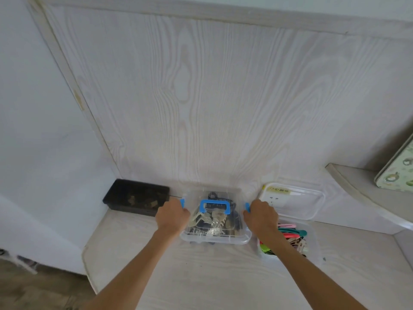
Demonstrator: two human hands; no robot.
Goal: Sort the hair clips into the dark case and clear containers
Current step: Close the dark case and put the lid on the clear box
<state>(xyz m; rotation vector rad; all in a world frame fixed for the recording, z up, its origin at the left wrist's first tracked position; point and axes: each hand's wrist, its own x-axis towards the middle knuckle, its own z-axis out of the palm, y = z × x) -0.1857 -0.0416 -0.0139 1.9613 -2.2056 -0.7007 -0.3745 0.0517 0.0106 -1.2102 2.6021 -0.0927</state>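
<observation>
The clear box [214,220] of hair clips [207,218] sits near the worktop's [201,276] back edge, gripped between the left hand [171,214] and right hand [261,217].

My left hand [171,214] and right hand [261,217] are bare; both forearms unsleeved, no rings, watch or gloves.

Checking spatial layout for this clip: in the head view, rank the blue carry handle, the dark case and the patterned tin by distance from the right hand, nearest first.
From the right hand:
1. Blue carry handle, just to its left on the clear box lid.
2. Dark case, far left by the wall.
3. Patterned tin, far right on the raised ledge.
</observation>
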